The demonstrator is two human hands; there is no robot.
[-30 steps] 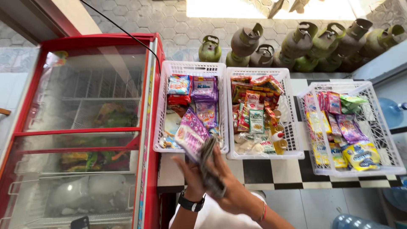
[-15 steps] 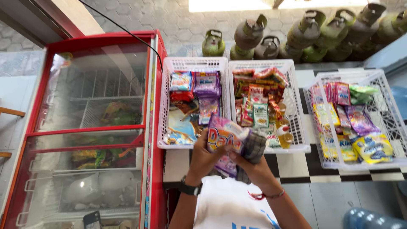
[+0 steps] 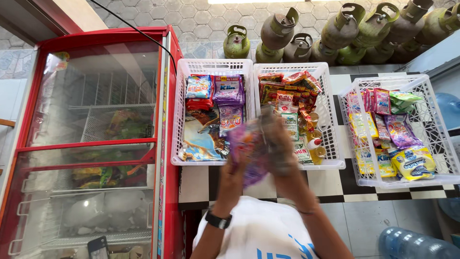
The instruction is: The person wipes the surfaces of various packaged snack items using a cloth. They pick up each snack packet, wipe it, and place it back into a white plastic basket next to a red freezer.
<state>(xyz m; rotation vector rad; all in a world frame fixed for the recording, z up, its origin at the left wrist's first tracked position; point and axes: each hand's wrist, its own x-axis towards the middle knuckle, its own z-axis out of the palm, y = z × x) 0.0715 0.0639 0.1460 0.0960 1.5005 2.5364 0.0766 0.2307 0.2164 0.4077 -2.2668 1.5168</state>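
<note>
Over the middle basket (image 3: pixel 330 115), we hold a purple packet (image 3: pixel 249 148) up in both hands: left hand (image 3: pixel 238 163) and right hand (image 3: pixel 282 153), fingers closed around it so it cannot drop.

Both hands were raised together, blurred by motion. The left hand (image 3: pixel 238 165), a black watch (image 3: pixel 218 220) on its wrist, and the right hand (image 3: pixel 282 153) gripped a purple sachet strip (image 3: pixel 249 148) between them. Just beyond the left hand sat a white basket (image 3: pixel 178 120) of packets; beyond the right hand a second basket (image 3: pixel 330 120), holding a small oil bottle (image 3: pixel 316 148). Far left of the hands stood a red freezer (image 3: pixel 165 144).
</note>
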